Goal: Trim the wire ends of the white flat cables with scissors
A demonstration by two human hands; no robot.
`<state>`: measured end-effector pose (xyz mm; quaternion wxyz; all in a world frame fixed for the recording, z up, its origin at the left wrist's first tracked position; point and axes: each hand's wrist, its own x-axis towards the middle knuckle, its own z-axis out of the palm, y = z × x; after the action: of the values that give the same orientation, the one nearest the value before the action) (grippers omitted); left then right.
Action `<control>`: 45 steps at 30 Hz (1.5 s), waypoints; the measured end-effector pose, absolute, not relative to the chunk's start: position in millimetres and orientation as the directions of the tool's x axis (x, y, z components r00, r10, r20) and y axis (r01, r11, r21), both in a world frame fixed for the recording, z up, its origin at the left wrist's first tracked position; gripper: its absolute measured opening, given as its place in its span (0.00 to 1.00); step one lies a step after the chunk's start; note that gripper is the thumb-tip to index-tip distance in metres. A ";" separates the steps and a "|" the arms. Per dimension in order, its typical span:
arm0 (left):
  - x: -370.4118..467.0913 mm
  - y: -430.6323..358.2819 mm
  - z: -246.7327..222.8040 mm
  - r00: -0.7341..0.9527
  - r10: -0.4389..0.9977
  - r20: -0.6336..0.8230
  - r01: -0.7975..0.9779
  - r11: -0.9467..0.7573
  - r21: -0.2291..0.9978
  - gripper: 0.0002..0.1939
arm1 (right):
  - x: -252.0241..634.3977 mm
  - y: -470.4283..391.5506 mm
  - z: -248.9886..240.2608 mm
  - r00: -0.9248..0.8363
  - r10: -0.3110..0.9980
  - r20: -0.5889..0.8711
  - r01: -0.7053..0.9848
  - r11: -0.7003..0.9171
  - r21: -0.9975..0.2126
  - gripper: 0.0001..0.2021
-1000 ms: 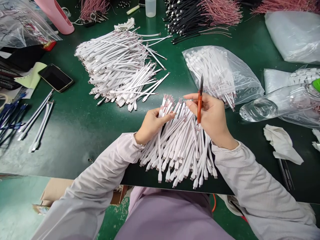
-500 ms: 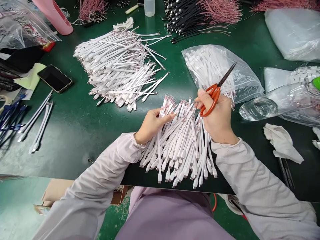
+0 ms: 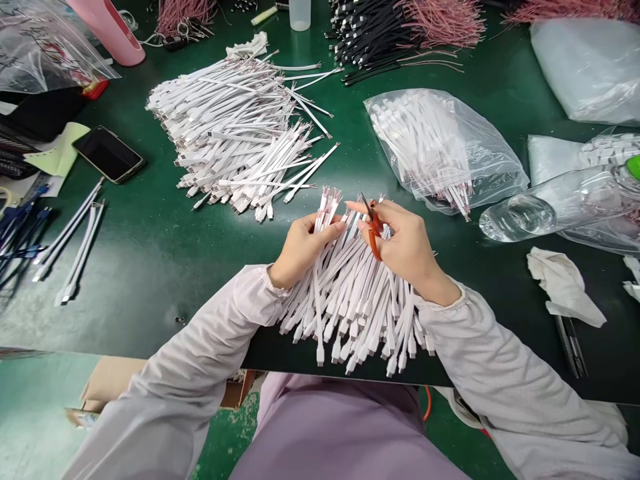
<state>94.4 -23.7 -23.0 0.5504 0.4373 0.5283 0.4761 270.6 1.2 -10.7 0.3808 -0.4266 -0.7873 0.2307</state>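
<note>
My left hand (image 3: 309, 248) is closed on several white cables (image 3: 327, 208) near their ends, where thin reddish wires stick out. A dense heap of white cables (image 3: 360, 300) lies under both hands, connector ends toward the table's front edge. In my right hand (image 3: 407, 247) is a pair of orange-handled scissors (image 3: 375, 243), with its dark blades pointing up and to the left. The scissors are over the heap, just right of the cable ends at my left hand. Whether the blades touch a wire I cannot tell.
A larger pile of white cables (image 3: 230, 127) lies behind. Right of it are a plastic bag of cables (image 3: 425, 140) and a clear bottle (image 3: 555, 203) on its side. At left are a phone (image 3: 109, 155) and a few loose cables (image 3: 80, 253).
My right hand has moved left toward my left hand, and the scissors have swung from pointing up-right to pointing up-left. My left hand has barely moved.
</note>
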 end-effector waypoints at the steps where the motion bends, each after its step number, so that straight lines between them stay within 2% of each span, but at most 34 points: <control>1: 94.5 -23.3 -23.9 -0.014 0.987 -0.162 -0.066 0.161 0.985 0.12 | 270.5 1.4 -10.3 -0.340 0.843 0.416 0.506 0.537 -0.675 0.10; 10: 95.7 -25.0 -22.4 -0.004 0.988 -0.156 -0.055 0.156 0.986 0.14 | 268.9 2.7 -10.1 -0.336 0.789 0.514 0.525 0.610 -0.593 0.12; 14: 95.4 -26.6 -17.3 0.048 0.984 -0.174 -0.080 0.178 0.981 0.18 | 270.7 3.7 -10.7 -0.251 0.838 0.485 0.541 0.537 -0.647 0.12; 21: 96.2 -25.5 -18.2 0.001 0.988 -0.155 -0.088 0.155 0.984 0.12 | 271.0 4.3 -11.5 -0.271 0.875 0.400 0.466 0.483 -0.741 0.17; 30: 94.7 -25.4 -15.7 0.041 0.983 -0.180 -0.188 0.184 0.965 0.14 | 270.2 3.9 -11.0 -0.251 0.875 0.414 0.454 0.484 -0.748 0.12; 36: 95.1 -24.6 -17.4 0.011 0.986 -0.167 -0.185 0.166 0.969 0.12 | 270.2 2.4 -10.3 -0.201 0.891 0.407 0.494 0.451 -0.743 0.10; 41: 96.2 -25.1 -17.7 0.007 0.988 -0.156 -0.177 0.154 0.972 0.12 | 268.6 2.6 -8.1 -0.254 0.855 0.452 0.491 0.517 -0.701 0.14; 45: 96.9 -26.0 -17.0 -0.014 0.986 -0.169 -0.169 0.164 0.972 0.12 | 269.6 2.6 -8.0 -0.220 0.865 0.451 0.535 0.494 -0.686 0.11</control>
<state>96.9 -26.0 -17.0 0.5730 0.4056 0.5036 0.5035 269.6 2.6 -8.0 0.4189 -0.4629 -0.7559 0.1972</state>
